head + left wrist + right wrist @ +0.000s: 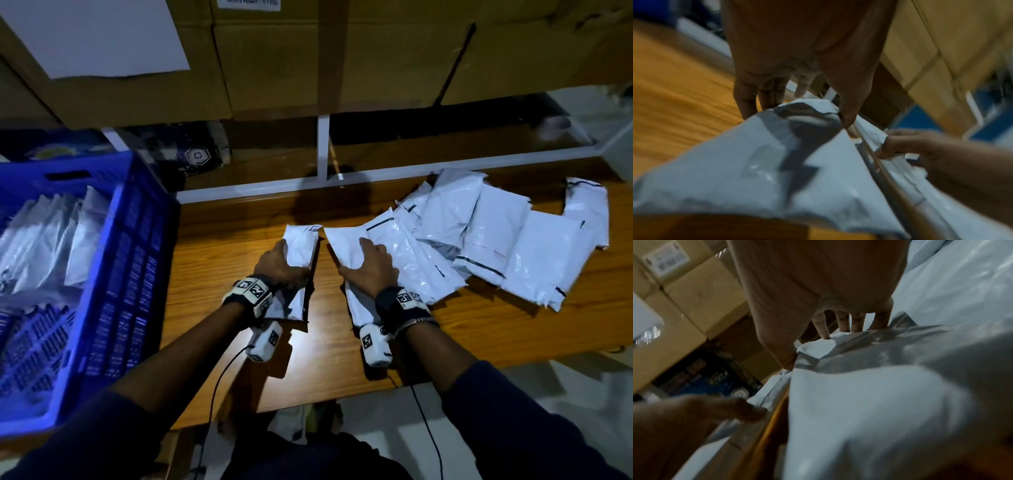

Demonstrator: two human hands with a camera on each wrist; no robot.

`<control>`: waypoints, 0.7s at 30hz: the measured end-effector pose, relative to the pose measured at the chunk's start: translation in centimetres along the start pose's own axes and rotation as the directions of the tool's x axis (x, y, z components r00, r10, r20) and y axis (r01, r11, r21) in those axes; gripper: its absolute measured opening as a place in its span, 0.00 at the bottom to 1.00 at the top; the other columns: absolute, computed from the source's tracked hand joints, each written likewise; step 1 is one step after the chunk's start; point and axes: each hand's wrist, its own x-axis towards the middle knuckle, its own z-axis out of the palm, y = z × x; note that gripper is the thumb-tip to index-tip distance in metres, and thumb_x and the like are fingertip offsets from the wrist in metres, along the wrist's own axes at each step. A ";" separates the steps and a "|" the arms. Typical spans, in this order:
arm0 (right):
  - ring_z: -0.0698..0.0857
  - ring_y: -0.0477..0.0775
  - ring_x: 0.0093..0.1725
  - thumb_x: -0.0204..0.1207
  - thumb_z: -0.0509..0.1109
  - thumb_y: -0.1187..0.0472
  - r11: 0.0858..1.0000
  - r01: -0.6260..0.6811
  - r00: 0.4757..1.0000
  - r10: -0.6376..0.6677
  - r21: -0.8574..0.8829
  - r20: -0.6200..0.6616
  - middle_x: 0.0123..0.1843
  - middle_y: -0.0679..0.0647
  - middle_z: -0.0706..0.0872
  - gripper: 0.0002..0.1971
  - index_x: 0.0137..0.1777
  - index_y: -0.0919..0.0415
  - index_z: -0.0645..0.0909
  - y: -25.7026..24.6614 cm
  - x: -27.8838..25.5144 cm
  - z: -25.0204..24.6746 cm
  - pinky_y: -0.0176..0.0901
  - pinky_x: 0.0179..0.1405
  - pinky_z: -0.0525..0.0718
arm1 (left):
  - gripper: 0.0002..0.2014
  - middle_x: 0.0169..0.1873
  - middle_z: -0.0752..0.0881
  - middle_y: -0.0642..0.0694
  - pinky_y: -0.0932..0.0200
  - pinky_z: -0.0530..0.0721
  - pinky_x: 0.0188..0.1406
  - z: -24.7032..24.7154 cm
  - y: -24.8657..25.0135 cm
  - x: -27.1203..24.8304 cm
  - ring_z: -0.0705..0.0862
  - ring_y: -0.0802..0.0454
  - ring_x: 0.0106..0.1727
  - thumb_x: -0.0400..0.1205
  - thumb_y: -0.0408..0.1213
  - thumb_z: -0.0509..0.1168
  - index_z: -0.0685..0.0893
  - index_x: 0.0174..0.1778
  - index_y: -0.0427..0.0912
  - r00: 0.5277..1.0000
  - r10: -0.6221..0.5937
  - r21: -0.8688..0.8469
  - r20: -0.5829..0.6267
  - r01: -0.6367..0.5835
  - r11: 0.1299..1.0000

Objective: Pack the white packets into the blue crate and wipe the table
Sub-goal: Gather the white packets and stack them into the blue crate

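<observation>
Meanwhile left hand [281,265] grips packet [301,246], right hand [371,269] grips another packet [346,245]; blue crate [137,240] left

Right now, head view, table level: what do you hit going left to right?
blue crate → left hand gripping a white packet → right hand gripping another packet → pile of white packets.

1 blue crate [144,240], 2 hands, roughly 9 white packets [486,236] on 1 table [219,260].

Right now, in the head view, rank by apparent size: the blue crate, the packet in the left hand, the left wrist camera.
1. blue crate, though nearness inflates it
2. packet in the left hand
3. left wrist camera
</observation>
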 end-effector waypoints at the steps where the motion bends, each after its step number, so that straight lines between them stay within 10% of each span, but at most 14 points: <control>1: 0.68 0.65 0.82 0.70 0.76 0.36 0.994 0.006 1.000 -0.006 0.111 0.001 0.83 0.58 0.67 0.47 0.87 0.47 0.60 -0.3 0.1 -0.4 0.66 0.76 0.72 | 0.55 0.78 0.76 0.39 0.48 0.82 0.65 -0.5 0.1 -0.5 0.78 0.36 0.73 0.70 0.62 0.78 0.58 0.87 0.48 1.000 -0.019 -0.071 0.002 0.019 0.997; 5: 0.78 0.57 0.75 0.72 0.78 0.47 0.792 -0.033 0.999 0.016 0.610 0.033 0.80 0.52 0.75 0.37 0.81 0.46 0.70 -3.4 -0.1 -2.6 0.55 0.74 0.79 | 0.54 0.73 0.81 0.44 0.46 0.84 0.64 -3.2 1.0 -2.7 0.83 0.40 0.67 0.65 0.71 0.77 0.61 0.85 0.56 0.999 -0.036 -0.426 0.007 0.036 0.904; 10: 0.86 0.60 0.49 0.78 0.70 0.55 0.493 -0.129 0.983 -0.053 0.860 0.177 0.52 0.56 0.86 0.19 0.68 0.51 0.79 -10.3 -1.5 -4.3 0.52 0.45 0.85 | 0.38 0.72 0.80 0.52 0.45 0.83 0.61 -7.8 2.9 -6.7 0.83 0.50 0.64 0.77 0.66 0.70 0.68 0.82 0.61 0.995 0.071 -0.721 -0.076 -0.104 0.685; 17: 0.82 0.69 0.62 0.72 0.76 0.47 0.243 -0.303 0.875 -0.312 0.921 0.370 0.62 0.69 0.81 0.28 0.66 0.66 0.84 -20.6 -3.4 -3.0 0.69 0.77 0.72 | 0.21 0.51 0.86 0.76 0.54 0.88 0.53 -13.7 0.8 -11.1 0.87 0.72 0.53 0.83 0.61 0.66 0.73 0.73 0.71 0.939 0.253 -0.577 -0.232 -0.342 0.741; 21: 0.87 0.74 0.63 0.71 0.81 0.51 0.324 -0.274 0.843 -0.372 0.906 0.389 0.66 0.74 0.86 0.31 0.72 0.65 0.83 -25.7 -4.2 -0.7 0.69 0.66 0.86 | 0.33 0.64 0.85 0.57 0.46 0.87 0.61 -16.9 -2.8 -12.0 0.85 0.58 0.64 0.76 0.76 0.60 0.74 0.75 0.65 0.911 0.292 -0.331 -0.291 -0.382 0.863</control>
